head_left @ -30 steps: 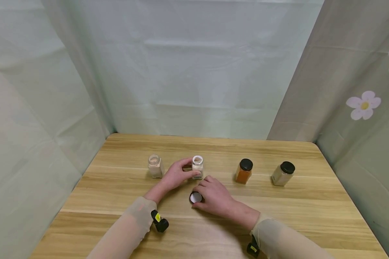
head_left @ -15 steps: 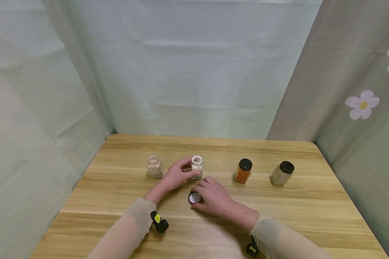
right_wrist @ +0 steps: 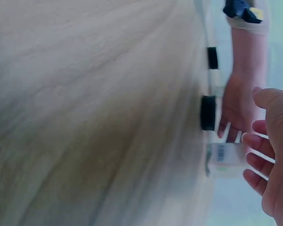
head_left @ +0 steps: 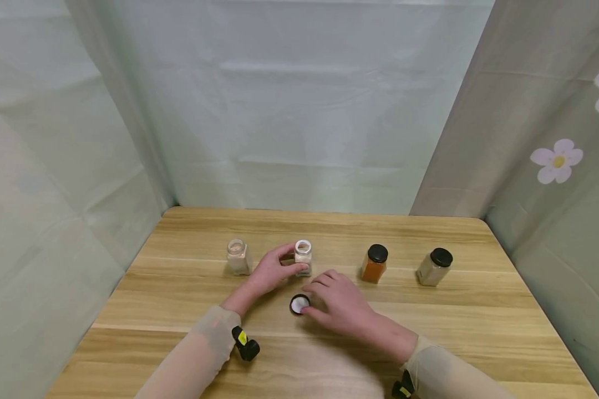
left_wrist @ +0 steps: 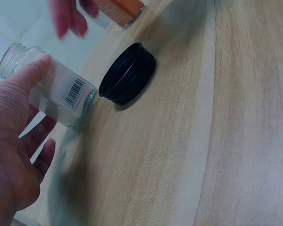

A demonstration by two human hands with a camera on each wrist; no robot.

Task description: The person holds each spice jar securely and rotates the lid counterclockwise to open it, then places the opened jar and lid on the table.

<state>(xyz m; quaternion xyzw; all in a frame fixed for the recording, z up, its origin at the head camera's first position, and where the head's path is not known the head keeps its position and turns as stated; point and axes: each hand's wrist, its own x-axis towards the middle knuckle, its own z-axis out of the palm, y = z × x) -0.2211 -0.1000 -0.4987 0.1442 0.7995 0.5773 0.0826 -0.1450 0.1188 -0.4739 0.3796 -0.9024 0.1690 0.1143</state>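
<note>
My left hand [head_left: 272, 270] holds an uncapped glass jar [head_left: 303, 259] of pale contents between thumb and fingers. The jar stands upright on the wooden table, its barcode label [left_wrist: 75, 92] showing in the left wrist view. In front of it a black screw lid [head_left: 299, 304] lies upside down, white liner facing up. My right hand [head_left: 343, 305] is just right of this lid, fingers loosely bent and holding nothing. In the right wrist view, the fingers of the right hand [right_wrist: 269, 155] are apart from the lid [right_wrist: 208, 113].
Left of my left hand stands another uncapped jar [head_left: 238, 257] with pale contents. To the right are a black-capped jar of orange powder [head_left: 374, 264] and a black-capped jar of pale powder [head_left: 435, 267]. A second black lid [right_wrist: 212, 58] appears in the right wrist view.
My right hand has let go of the black lid and drawn back slightly to the right. The lid now lies flat on the table. The left hand has stayed at its jar.
</note>
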